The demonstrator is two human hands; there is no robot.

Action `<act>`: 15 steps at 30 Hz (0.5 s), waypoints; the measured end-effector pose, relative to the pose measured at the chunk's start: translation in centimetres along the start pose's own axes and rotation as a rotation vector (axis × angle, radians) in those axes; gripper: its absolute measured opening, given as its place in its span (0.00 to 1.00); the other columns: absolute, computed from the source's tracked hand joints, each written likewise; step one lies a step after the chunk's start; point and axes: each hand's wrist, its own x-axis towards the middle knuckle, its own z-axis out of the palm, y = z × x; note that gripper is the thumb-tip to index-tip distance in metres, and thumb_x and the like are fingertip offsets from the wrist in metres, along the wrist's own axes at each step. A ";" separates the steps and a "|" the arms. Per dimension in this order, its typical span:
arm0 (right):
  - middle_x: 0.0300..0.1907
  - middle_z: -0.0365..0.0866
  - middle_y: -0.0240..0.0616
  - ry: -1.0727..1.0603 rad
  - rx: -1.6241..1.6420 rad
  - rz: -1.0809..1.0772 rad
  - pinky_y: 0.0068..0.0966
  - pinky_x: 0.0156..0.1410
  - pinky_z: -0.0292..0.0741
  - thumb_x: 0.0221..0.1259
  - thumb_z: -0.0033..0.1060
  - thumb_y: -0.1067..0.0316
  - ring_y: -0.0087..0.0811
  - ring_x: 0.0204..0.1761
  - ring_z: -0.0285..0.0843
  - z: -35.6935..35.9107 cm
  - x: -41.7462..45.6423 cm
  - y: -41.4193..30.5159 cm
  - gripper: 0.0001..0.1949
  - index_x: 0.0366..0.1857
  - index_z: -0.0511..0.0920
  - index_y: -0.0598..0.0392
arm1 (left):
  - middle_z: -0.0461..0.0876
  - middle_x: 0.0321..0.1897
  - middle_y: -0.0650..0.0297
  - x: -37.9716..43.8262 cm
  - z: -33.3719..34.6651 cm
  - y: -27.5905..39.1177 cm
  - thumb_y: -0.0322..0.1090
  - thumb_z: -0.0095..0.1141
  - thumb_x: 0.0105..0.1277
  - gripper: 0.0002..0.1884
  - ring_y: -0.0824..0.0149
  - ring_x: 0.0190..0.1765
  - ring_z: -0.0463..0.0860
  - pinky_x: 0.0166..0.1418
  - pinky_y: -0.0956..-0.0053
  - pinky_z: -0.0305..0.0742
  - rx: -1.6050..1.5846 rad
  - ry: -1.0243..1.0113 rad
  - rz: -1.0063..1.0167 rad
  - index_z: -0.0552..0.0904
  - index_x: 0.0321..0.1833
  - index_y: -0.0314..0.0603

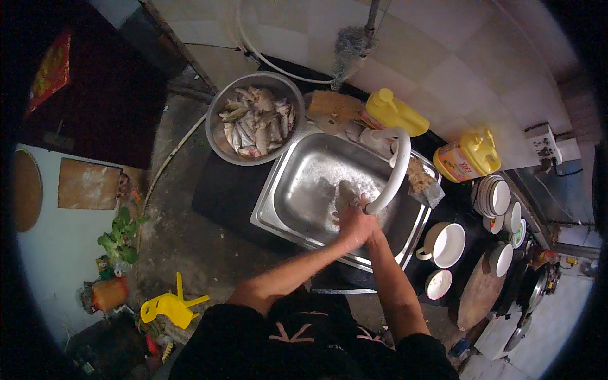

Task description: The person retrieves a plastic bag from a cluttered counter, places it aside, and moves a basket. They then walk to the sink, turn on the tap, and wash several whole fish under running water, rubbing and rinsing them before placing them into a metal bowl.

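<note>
Both my hands are together inside a stainless steel sink (308, 175), under the mouth of a white curved faucet (401, 166). My left hand (354, 225) overlaps my right hand (368, 216), and the two are hard to tell apart. Whether anything lies between the palms is hidden. Wet, shiny patches and the shadow of the hands show on the sink's bottom. At the sink's upper left corner stands a large grey metal basin (213, 137) with a heap of small fish (256, 123) in it.
Yellow jugs (399, 114) stand behind the sink, near a brown scrubber (420, 175). To its right are a white enamel mug (446, 244), a small bowl (438, 284), stacked bowls (494, 197) and a wooden board (482, 292). A yellow plastic stool (171, 306) lies on the floor at lower left.
</note>
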 end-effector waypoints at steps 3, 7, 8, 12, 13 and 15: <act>0.46 0.76 0.34 0.101 -0.352 -0.211 0.32 0.49 0.75 0.68 0.47 0.50 0.32 0.44 0.76 0.9 0.1 1.0 0.21 0.57 0.68 0.53 | 0.80 0.39 0.46 -1.1 -0.8 0.1 0.40 0.57 0.55 0.10 0.40 0.53 0.73 0.55 0.42 0.64 -0.031 0.019 0.217 0.78 0.30 0.41; 0.49 0.76 0.34 0.236 -0.062 -0.252 0.32 0.54 0.74 0.70 0.46 0.54 0.30 0.49 0.76 5.8 0.3 1.7 0.17 0.53 0.70 0.53 | 0.81 0.37 0.53 5.4 -2.0 -5.3 0.39 0.57 0.57 0.09 0.52 0.46 0.79 0.49 0.58 0.72 -0.097 0.261 -0.343 0.77 0.33 0.41; 0.50 0.75 0.35 0.188 -0.076 -0.227 0.30 0.54 0.73 0.71 0.44 0.57 0.28 0.47 0.74 8.8 -0.6 0.8 0.15 0.51 0.72 0.54 | 0.80 0.45 0.56 5.3 -2.1 -7.3 0.36 0.56 0.59 0.11 0.52 0.51 0.78 0.53 0.59 0.72 -0.125 0.277 -0.271 0.78 0.44 0.45; 0.42 0.76 0.32 0.085 -0.346 -0.507 0.24 0.41 0.74 0.66 0.52 0.57 0.24 0.40 0.74 -0.1 2.8 0.0 0.15 0.48 0.72 0.55 | 0.73 0.58 0.51 -0.8 1.4 -0.5 0.35 0.55 0.63 0.18 0.53 0.62 0.71 0.62 0.64 0.67 -0.413 0.168 0.045 0.75 0.57 0.41; 0.43 0.76 0.32 0.112 -0.350 -0.521 0.24 0.43 0.74 0.65 0.53 0.57 0.24 0.41 0.74 -0.4 2.6 0.3 0.15 0.48 0.72 0.54 | 0.69 0.61 0.49 -2.3 1.0 1.5 0.35 0.54 0.65 0.21 0.54 0.65 0.68 0.64 0.64 0.65 -0.365 0.207 0.031 0.72 0.60 0.39; 0.44 0.76 0.33 0.219 -0.367 -0.520 0.23 0.45 0.73 0.64 0.53 0.57 0.25 0.41 0.74 0.5 2.0 1.0 0.15 0.48 0.72 0.53 | 0.69 0.61 0.46 -0.9 1.3 -0.9 0.38 0.56 0.65 0.22 0.51 0.65 0.68 0.67 0.59 0.63 -0.369 0.131 -0.030 0.72 0.58 0.33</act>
